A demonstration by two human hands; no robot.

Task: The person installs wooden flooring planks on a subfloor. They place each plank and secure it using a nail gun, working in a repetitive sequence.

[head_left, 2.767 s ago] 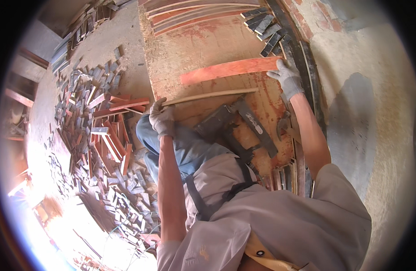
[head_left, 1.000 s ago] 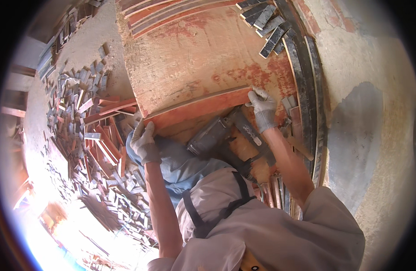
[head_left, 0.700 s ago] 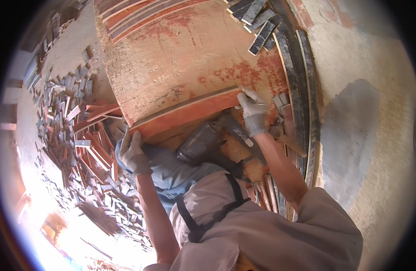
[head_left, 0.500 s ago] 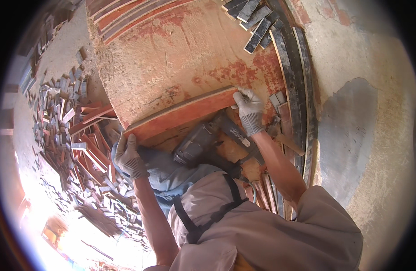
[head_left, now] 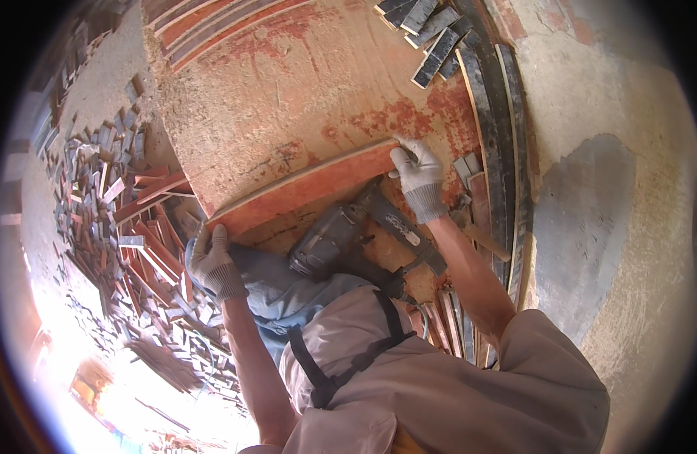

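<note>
A long reddish wooden board (head_left: 307,187) slants across the worktable in front of me, its right end farther off than its left. My left hand (head_left: 214,261), in a grey knit glove, grips the near left end with the thumb on top. At the other end my right hand (head_left: 418,170), gloved alike, is closed on the board's corner. Just below the board lies a dark nail gun (head_left: 337,234) on the table, partly beside my leg. A hammer's wooden handle (head_left: 484,240) shows right of my right wrist.
Long dark-faced strips (head_left: 481,106) line the table's right side. Short black blocks (head_left: 437,54) lie at the far right, reddish strips (head_left: 235,26) at the far left. Left of the table, a heap of wood offcuts (head_left: 106,204) covers the floor. A grey patch (head_left: 583,227) marks the floor at right.
The board stays in both hands, almost in the same place. My right hand has shifted very slightly and its fingers have moved a little at the board's end.
</note>
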